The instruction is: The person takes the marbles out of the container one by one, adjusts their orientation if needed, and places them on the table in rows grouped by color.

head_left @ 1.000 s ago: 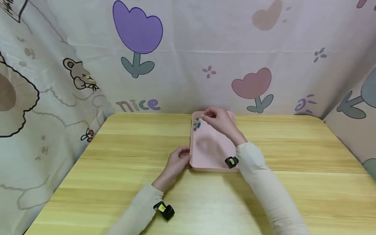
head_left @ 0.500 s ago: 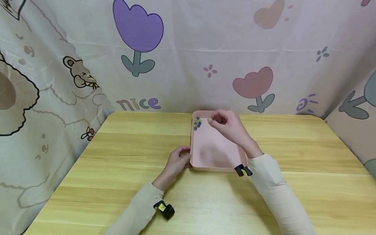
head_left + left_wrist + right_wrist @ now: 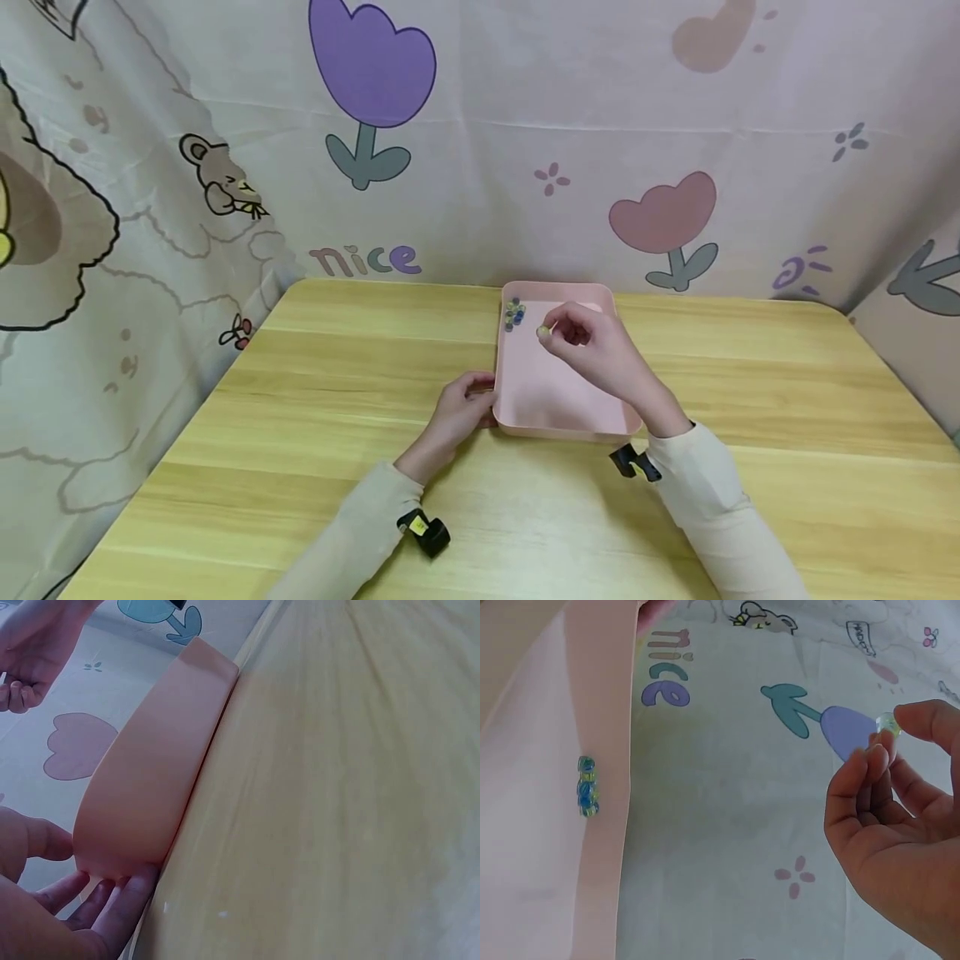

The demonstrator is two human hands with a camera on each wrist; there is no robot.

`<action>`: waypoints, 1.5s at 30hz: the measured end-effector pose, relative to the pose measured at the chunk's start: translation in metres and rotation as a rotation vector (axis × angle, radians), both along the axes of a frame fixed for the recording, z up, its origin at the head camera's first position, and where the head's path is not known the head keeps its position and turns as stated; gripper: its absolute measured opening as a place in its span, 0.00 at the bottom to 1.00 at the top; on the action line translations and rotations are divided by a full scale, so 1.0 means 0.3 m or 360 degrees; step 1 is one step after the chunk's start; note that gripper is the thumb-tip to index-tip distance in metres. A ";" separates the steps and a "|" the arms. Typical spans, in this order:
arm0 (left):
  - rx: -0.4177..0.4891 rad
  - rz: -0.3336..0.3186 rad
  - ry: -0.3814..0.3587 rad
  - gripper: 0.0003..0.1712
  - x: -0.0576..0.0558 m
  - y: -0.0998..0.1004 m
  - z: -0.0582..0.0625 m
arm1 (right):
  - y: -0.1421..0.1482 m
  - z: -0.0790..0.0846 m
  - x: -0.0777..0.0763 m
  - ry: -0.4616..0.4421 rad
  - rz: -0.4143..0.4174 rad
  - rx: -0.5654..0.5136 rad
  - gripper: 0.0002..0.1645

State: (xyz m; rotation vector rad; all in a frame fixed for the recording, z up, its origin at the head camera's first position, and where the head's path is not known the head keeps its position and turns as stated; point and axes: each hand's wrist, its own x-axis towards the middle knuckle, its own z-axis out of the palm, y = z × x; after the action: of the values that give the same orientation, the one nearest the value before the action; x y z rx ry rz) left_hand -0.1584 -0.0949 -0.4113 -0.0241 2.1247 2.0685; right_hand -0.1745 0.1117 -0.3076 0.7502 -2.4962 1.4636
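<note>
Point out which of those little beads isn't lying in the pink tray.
It's the pale yellow-green bead pinched in the right hand; the other beads, blue and yellowish, lie clustered inside the pink tray near its far left corner.

Head view evenly lit, medium-bright, soft light apparently from above: pale glare on wooden table (image 3: 517, 533) near bottom edge, diffuse shadows in pink tray (image 3: 525, 367) below right hand (image 3: 602, 357) and on the table beside right sleeve (image 3: 723, 500); small glassy pieces (image 3: 514, 314) too tiny for crisp detail. Left wrist view dimmer, hazy, table washed out toward lower right. Right wrist view soft, low-contrast, hanging cloth (image 3: 735, 825) greyish.
</note>
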 end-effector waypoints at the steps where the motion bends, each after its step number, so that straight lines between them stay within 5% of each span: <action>1: -0.0001 -0.0007 0.0000 0.19 0.001 0.001 0.000 | 0.001 -0.002 0.004 -0.0011 0.0005 -0.0005 0.03; 27: -0.0067 0.0029 0.0017 0.19 0.000 0.002 0.000 | 0.046 -0.042 -0.013 -0.0113 -0.0088 0.0051 0.03; 45: -0.0009 0.0002 0.0009 0.19 0.004 0.001 -0.007 | 0.043 -0.069 0.036 -0.0136 -0.0014 0.0057 0.02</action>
State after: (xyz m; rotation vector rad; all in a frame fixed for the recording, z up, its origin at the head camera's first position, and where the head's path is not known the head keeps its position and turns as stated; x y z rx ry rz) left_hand -0.1573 -0.0945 -0.4136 -0.0201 2.1344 2.0655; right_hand -0.1637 0.1247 -0.3282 0.6964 -2.5915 1.4817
